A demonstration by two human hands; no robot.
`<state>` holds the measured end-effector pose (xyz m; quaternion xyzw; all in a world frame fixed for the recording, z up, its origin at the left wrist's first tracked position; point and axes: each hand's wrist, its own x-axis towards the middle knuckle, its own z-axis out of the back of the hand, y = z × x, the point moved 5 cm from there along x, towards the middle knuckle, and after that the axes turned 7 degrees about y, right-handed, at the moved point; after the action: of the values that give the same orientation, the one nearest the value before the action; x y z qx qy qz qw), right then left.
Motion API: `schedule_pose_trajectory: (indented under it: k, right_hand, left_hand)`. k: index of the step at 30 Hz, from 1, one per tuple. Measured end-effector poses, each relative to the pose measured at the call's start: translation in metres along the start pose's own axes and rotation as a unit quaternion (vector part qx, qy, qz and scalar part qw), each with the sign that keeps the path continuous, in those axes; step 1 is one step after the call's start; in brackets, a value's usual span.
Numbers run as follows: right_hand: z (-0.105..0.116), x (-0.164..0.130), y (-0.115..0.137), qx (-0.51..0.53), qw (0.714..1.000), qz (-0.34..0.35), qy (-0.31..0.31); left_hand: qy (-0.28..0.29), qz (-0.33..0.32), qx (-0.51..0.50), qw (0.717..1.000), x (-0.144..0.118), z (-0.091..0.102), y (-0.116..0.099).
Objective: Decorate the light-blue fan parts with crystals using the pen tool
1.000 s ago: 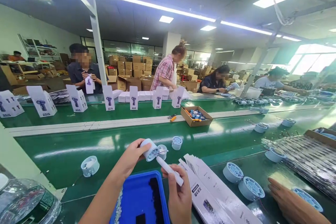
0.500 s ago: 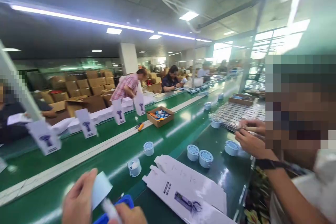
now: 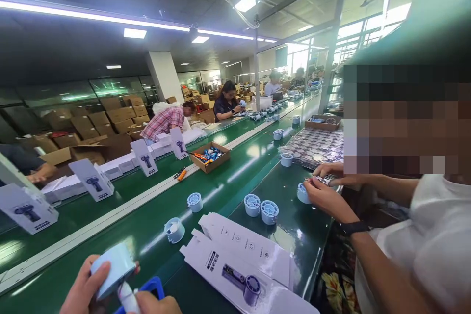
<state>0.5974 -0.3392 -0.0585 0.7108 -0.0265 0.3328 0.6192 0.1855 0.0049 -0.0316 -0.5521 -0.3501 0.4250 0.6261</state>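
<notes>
At the bottom left edge, my left hand (image 3: 83, 290) grips a pale blue round fan housing (image 3: 109, 270) from the side. My right hand (image 3: 156, 303), mostly cut off by the frame, holds a white handle (image 3: 127, 298) that meets the housing's underside. A corner of a blue tray (image 3: 154, 285) shows just behind my hands. Flat white printed cartons (image 3: 239, 260) lie to the right of my hands on the green table.
Loose blue fan housings (image 3: 260, 206) sit on the green belt (image 3: 221, 176). A person at my right handles a housing (image 3: 303, 192) with both hands. Upright white boxes (image 3: 91, 179), an open cardboard box (image 3: 209, 156) and workers line the far side.
The view has swung to the right, bringing the neighbouring person into view. My hands with the housing and handle have dropped to the bottom left corner.
</notes>
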Motion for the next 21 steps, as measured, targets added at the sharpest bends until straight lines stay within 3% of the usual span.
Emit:
schedule_pose_trajectory:
  k: [2,4,6,8,10,11,13,15,17,19,21]
  right_hand:
    - [-0.026,-0.010,0.000,0.016,0.999,-0.016,0.025]
    - [-0.066,-0.023,0.003,0.025,0.998,-0.032,0.055]
    - [-0.116,-0.041,0.008,0.031,0.995,-0.044,0.084]
    - [-0.168,-0.063,0.014,0.039,0.992,-0.051,0.111]
    - [-0.215,-0.089,0.021,0.052,0.989,-0.063,0.122]
    - [-0.237,-0.103,0.026,0.058,0.988,-0.064,0.130]
    - [-0.272,-0.130,0.033,0.071,0.985,-0.066,0.141]
    - [-0.298,-0.154,0.034,0.085,0.984,-0.074,0.140]
    - [-0.311,-0.171,0.027,0.106,0.982,-0.108,0.111]
    - [-0.315,-0.181,0.017,0.114,0.980,-0.143,0.077]
    - [-0.314,-0.186,0.011,0.102,0.981,-0.148,0.075]
  left_hand:
    - [-0.025,-0.013,0.039,0.999,0.022,0.007,-0.003]
    - [-0.027,-0.036,0.195,0.980,0.049,0.013,-0.003]
    - [0.076,-0.097,0.377,0.918,0.073,0.001,0.003]
    - [0.190,-0.089,0.536,0.818,0.086,-0.017,0.023]
    - [0.229,-0.047,0.628,0.742,0.092,-0.037,0.039]
    - [0.225,-0.045,0.642,0.732,0.092,-0.048,0.042]
    - [0.216,-0.103,0.629,0.740,0.088,-0.079,0.038]
    - [0.282,-0.169,0.576,0.748,0.080,-0.113,0.036]
    - [0.308,-0.192,0.510,0.780,0.078,-0.130,0.032]
    - [0.281,-0.188,0.466,0.818,0.083,-0.125,0.023]
    - [0.216,-0.174,0.434,0.857,0.088,-0.098,0.008]
